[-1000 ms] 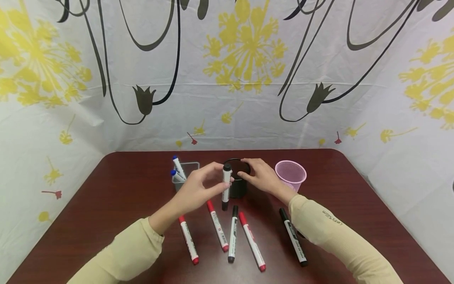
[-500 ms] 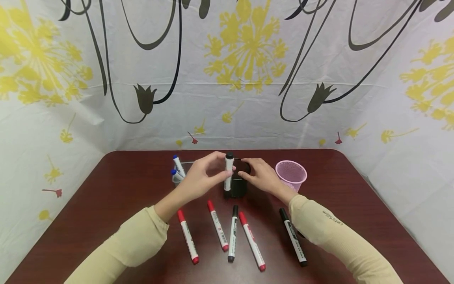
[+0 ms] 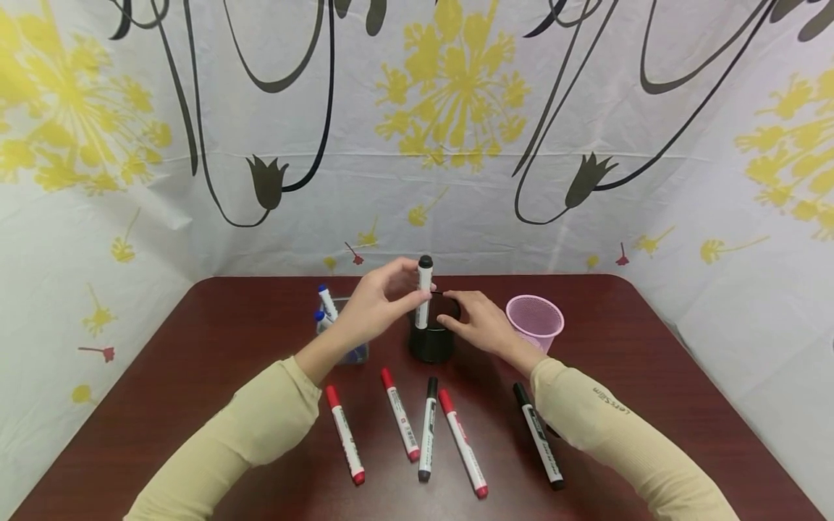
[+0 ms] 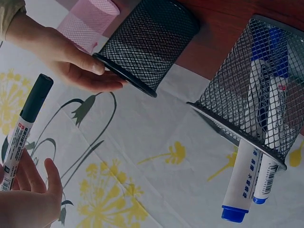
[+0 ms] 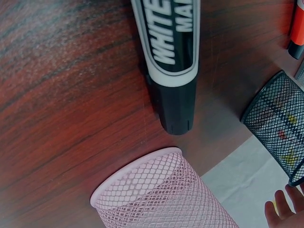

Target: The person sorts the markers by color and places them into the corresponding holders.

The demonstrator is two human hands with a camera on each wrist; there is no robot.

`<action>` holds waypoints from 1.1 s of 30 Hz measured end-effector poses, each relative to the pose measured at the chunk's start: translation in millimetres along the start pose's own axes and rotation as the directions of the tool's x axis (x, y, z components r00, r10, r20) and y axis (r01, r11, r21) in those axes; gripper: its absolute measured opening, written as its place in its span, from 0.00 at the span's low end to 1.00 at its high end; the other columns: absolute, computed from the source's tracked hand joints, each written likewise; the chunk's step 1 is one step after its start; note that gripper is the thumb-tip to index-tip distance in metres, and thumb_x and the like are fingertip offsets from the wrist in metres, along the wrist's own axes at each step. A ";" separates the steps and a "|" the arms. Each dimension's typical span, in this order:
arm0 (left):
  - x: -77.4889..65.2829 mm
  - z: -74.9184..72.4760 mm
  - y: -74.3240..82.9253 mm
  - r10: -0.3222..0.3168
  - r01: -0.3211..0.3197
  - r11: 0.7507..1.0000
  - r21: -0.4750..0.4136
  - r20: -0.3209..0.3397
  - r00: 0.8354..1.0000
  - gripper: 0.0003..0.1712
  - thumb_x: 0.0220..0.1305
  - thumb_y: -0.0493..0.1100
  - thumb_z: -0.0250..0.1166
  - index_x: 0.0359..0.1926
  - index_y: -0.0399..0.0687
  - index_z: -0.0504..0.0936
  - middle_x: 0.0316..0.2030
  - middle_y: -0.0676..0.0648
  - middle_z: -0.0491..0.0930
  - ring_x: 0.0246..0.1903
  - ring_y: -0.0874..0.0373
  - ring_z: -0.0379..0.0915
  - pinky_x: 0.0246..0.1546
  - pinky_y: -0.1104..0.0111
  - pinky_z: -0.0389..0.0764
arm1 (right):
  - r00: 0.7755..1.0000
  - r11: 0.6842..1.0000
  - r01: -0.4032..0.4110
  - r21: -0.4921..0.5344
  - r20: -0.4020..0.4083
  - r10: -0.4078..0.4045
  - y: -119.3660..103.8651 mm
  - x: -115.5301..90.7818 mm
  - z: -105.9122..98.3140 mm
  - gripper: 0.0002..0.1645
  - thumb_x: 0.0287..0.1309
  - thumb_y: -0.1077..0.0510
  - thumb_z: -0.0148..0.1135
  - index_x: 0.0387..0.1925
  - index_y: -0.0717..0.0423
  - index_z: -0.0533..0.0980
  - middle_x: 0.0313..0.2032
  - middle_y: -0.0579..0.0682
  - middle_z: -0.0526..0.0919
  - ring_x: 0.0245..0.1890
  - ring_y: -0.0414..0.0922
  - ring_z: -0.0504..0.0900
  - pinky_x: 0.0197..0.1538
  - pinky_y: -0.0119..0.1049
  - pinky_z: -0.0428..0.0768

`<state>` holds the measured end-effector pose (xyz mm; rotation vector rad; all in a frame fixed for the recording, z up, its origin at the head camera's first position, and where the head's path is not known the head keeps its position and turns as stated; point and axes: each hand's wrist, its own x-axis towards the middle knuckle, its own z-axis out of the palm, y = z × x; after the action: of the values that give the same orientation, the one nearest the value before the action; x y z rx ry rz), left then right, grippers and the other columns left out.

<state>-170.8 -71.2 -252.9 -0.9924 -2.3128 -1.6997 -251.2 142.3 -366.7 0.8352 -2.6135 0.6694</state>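
My left hand pinches a black-capped whiteboard marker between thumb and fingers and holds it nearly upright. The marker's lower end overlaps the mouth of a black mesh pen cup in the head view. From the left wrist, the black cap of this marker stands apart from the cup. My right hand grips the cup's rim from the right side. Its thumb lies near the rim in the left wrist view, with the other fingers beyond the edge.
A grey mesh holder with blue-capped markers stands left of the black cup, and a pink mesh cup to its right. Three red markers and two black ones lie on the dark table. A patterned cloth hangs behind.
My left hand has raised the marker from in front of the black cup to its mouth, moving up and slightly right. My right hand stays at the rim.
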 end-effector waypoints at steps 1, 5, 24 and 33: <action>1.6 -0.1 -0.3 -0.004 0.004 1.000 -0.001 0.000 1.000 0.15 0.57 0.32 0.58 0.47 0.32 0.71 0.38 0.38 0.77 0.39 0.52 0.74 0.39 0.62 0.73 | 1.000 1.000 -0.001 0.001 0.001 0.001 0.0 -0.1 0.0 0.30 0.52 0.44 0.59 0.51 0.58 0.71 0.48 0.54 0.74 0.48 0.49 0.70 0.47 0.45 0.68; 8.5 -0.9 -0.5 -0.018 0.018 1.000 0.000 -0.003 1.000 0.16 0.58 0.32 0.58 0.48 0.32 0.70 0.39 0.38 0.76 0.40 0.52 0.73 0.39 0.63 0.73 | 1.000 1.000 -0.006 0.000 0.003 0.006 -0.7 0.2 -0.4 0.30 0.52 0.44 0.59 0.51 0.57 0.71 0.48 0.53 0.74 0.48 0.49 0.70 0.47 0.45 0.68; 41.8 0.8 -51.0 -0.089 0.092 0.994 0.053 -0.072 0.993 0.20 0.58 0.43 0.60 0.51 0.44 0.70 0.41 0.48 0.75 0.41 0.59 0.72 0.41 0.67 0.72 | 1.000 1.000 -0.021 0.004 0.019 0.021 -2.8 -0.7 -1.6 0.29 0.52 0.45 0.58 0.51 0.57 0.71 0.48 0.54 0.74 0.49 0.50 0.69 0.48 0.46 0.67; 51.2 6.5 -64.3 -0.099 0.106 0.992 0.075 -0.083 0.992 0.19 0.58 0.42 0.60 0.49 0.42 0.71 0.41 0.46 0.75 0.41 0.57 0.73 0.38 0.68 0.73 | 1.000 1.000 -0.023 0.009 0.016 0.023 -2.1 -0.2 -1.0 0.29 0.52 0.45 0.59 0.51 0.58 0.71 0.49 0.54 0.74 0.49 0.50 0.69 0.48 0.46 0.67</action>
<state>-244.6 -53.5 -285.0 -0.7900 -2.3971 -1.6371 -249.6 141.4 -365.3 0.8171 -2.6400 0.6845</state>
